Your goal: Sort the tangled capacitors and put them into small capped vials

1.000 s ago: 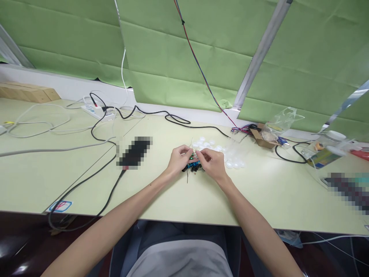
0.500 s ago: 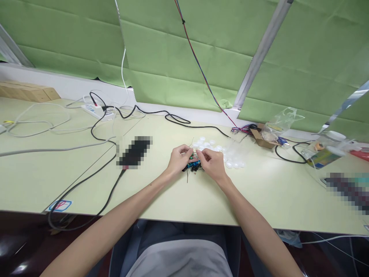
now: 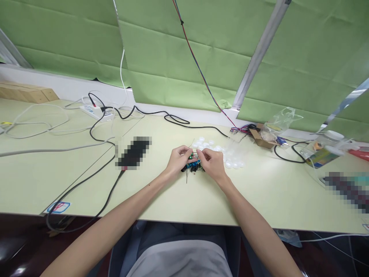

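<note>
My left hand (image 3: 179, 158) is closed in a pinch on a small green circuit board (image 3: 190, 156), mostly covered by the fingers. Facing it, my right hand (image 3: 212, 161) pinches at the board's right side; whatever sits between its fingertips is too small to make out. Just under both hands lies a heap of small blue and black electronic parts (image 3: 193, 167) with thin wire legs, one leg pointing toward me. Behind the fingers, several white round discs (image 3: 211, 143) are spread on the table.
A blurred-out black device (image 3: 134, 153) with a cable lies left on the table (image 3: 173, 204). Further back are a power strip (image 3: 96, 112), a black cable (image 3: 155, 112) and wooden blocks (image 3: 27, 92). An open cardboard box (image 3: 263, 138) with plastic bags stands back right.
Both hands stay almost in the same place and keep their pinch. The whole view has shifted very slightly.
</note>
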### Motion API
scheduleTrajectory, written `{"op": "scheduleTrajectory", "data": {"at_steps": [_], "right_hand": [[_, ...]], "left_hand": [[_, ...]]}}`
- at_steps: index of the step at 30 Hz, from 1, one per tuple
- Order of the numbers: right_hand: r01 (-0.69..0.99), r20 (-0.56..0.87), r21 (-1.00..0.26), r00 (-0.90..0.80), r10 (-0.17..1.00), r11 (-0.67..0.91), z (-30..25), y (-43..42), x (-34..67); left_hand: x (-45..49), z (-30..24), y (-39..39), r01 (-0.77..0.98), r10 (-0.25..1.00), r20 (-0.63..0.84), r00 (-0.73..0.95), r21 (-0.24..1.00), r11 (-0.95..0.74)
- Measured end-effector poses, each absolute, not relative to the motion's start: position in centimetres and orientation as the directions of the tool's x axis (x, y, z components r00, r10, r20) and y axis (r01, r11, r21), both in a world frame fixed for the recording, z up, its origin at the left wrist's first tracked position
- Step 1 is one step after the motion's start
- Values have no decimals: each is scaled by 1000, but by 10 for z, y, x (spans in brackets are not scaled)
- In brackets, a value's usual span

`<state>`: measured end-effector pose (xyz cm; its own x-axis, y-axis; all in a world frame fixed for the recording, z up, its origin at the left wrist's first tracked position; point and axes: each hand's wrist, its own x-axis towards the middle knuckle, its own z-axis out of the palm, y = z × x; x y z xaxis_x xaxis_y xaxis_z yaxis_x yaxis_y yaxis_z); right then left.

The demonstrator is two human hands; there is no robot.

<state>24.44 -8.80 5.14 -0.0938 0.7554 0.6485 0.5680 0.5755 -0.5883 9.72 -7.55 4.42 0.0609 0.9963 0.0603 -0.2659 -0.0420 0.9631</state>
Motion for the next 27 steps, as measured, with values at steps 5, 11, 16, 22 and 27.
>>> {"op": "scheduleTrajectory", "data": {"at_steps": [5,11,16,22,27], "right_hand": [[574,659,-577,-94,746,582,51,-87,245],[562,651,-592,-88,754,577,50,-87,245],[527,635,-606,-131,761,596,52,-88,247],[528,683,-473,-286,672,705,55,-86,254],[534,722,-465,-232,652,706,63,-89,259]], "left_hand": [[97,46,-76,-278,997,49,64,960,-29],[97,47,-76,-263,997,40,68,965,-20],[94,50,-77,-180,996,44,73,983,-30],[91,55,-79,-121,994,49,98,992,-37],[89,53,-77,-72,994,61,87,996,-55]]}}
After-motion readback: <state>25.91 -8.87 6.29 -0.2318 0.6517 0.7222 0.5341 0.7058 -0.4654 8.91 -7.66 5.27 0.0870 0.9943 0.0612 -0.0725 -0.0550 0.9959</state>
